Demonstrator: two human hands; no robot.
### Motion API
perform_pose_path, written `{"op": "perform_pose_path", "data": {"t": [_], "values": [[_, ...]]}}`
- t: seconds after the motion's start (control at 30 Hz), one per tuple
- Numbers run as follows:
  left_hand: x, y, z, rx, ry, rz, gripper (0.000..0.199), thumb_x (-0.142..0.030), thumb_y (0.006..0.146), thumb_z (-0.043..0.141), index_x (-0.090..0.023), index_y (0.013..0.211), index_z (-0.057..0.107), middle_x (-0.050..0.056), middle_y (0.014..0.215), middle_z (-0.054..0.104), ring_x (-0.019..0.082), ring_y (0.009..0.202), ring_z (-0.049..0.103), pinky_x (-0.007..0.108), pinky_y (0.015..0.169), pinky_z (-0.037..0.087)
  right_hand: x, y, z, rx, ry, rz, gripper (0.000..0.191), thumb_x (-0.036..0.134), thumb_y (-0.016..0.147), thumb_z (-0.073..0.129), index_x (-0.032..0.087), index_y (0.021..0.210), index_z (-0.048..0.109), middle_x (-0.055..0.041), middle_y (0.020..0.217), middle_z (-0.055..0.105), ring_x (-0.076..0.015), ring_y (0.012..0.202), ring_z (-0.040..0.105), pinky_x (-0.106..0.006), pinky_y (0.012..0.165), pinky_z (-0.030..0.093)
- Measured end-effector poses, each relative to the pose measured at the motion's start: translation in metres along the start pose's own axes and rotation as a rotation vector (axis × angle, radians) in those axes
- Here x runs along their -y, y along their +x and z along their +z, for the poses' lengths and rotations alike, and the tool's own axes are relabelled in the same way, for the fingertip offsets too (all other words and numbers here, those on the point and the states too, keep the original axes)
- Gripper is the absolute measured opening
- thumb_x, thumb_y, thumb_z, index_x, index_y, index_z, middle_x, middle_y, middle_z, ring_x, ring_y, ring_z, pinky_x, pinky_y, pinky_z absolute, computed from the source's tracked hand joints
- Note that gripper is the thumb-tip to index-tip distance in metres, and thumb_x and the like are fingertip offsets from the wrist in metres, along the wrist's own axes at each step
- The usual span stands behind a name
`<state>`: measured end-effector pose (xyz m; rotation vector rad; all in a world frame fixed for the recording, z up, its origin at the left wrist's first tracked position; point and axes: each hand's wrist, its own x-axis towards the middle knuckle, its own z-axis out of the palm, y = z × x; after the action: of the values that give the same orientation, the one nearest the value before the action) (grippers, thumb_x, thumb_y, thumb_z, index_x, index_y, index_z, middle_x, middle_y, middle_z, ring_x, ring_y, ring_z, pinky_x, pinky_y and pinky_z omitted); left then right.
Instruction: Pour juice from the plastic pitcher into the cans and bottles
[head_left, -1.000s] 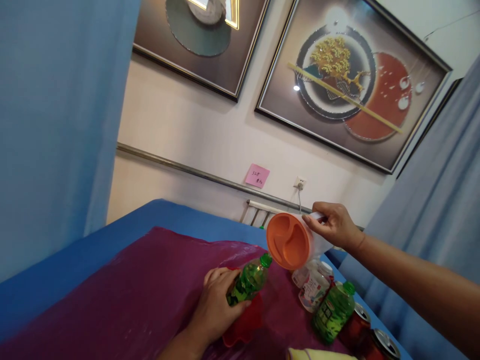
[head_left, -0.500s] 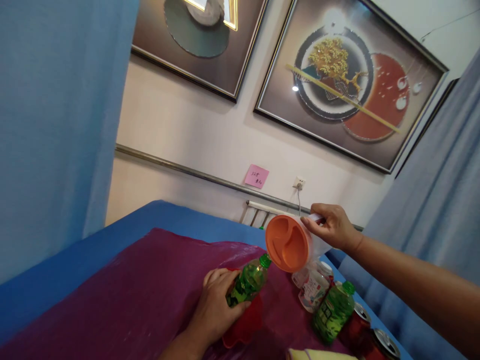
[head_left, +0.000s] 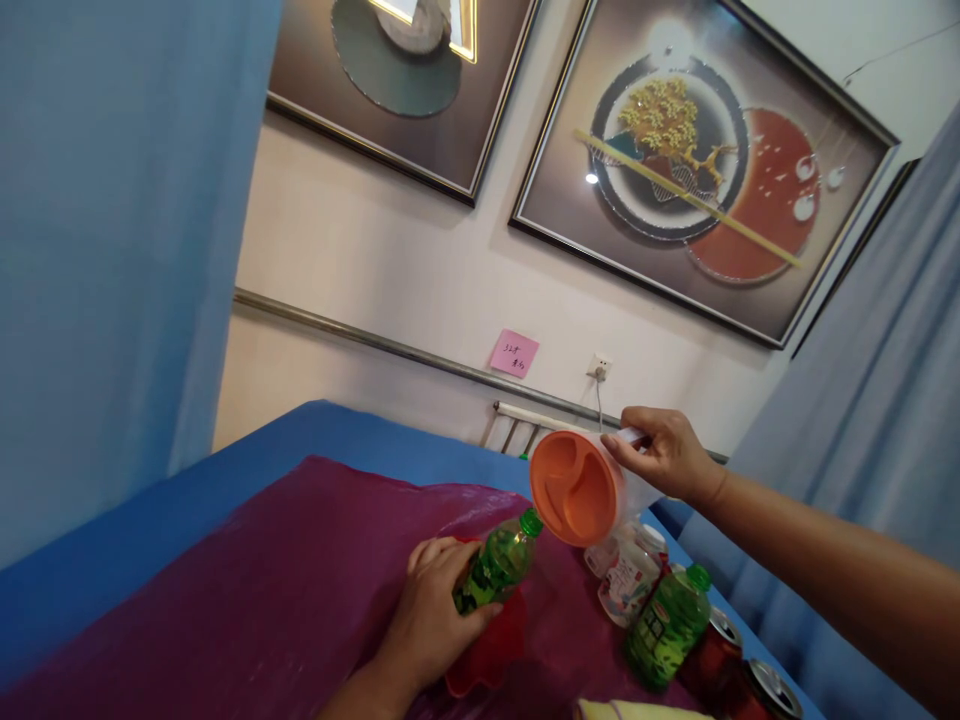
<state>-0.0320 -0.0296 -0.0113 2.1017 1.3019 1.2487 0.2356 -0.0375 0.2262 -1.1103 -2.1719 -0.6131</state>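
Note:
My left hand (head_left: 435, 610) is wrapped round a green plastic bottle (head_left: 499, 565), which leans to the right. Beneath the bottle lies a red dish with a wavy edge (head_left: 491, 650), partly hidden by the hand. In my right hand (head_left: 667, 455) is the handle of a pitcher with an orange lid (head_left: 576, 488). The pitcher is tipped so that its lid faces me, its rim close beside the bottle's green top. Whether the two touch, or any liquid flows, I cannot tell.
Right of the dish stand a clear labelled bottle (head_left: 628, 585), another green bottle (head_left: 667, 630) and red cans (head_left: 761, 690). A yellow cloth (head_left: 637, 710) lies at the bottom edge. A purple plastic sheet (head_left: 300, 570) covers the blue surface (head_left: 352, 430). Blue curtains (head_left: 112, 250) hang at both sides.

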Motion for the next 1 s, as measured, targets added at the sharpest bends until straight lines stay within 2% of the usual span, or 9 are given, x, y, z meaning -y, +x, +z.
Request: {"op": "perform_pose_path", "data": {"t": [1.0], "values": [[-0.0014,-0.0005,-0.0017,-0.003,-0.011,-0.01,0.06,-0.026,0.059,0.085,-0.029,0.118,0.07,0.006,0.114,0.068,0.031,0.114,0.056,0.047,0.104,0.039,0.0023,0.0013,-0.0028,0.028,-0.036,-0.059,0.04,0.048,0.086,0.057,0.023,0.06,0.041,0.0032,0.052,0.044,-0.0113,0.049,0.044,-0.023,0.05,0.032]]}}
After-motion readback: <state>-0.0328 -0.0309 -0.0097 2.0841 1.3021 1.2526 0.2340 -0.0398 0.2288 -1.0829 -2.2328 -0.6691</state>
